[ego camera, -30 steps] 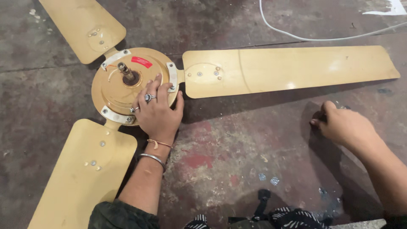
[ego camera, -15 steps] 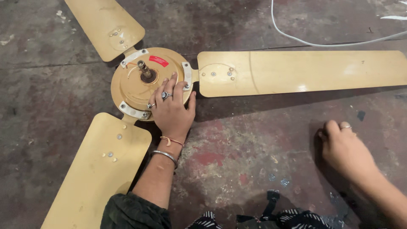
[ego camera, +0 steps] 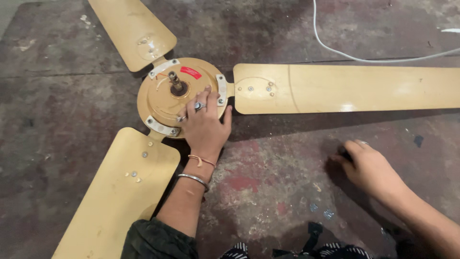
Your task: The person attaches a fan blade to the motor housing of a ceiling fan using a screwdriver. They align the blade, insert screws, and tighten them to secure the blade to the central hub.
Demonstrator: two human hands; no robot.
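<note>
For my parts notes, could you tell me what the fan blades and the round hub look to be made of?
The fan blades look like thin sheet metal painted glossy cream-gold, with light glare and screw heads. The round hub under the left hand seems painted metal too, though that is uncertain.

Floor [ego camera: 287, 192] between left hand [ego camera: 206, 127] and right hand [ego camera: 371, 168] is left open. Passage toward the top is barred by the long fan blade [ego camera: 354, 88]. The lower-left side is closed off by another blade [ego camera: 120, 192]. White cable [ego camera: 345, 52] is laid beyond.
</note>
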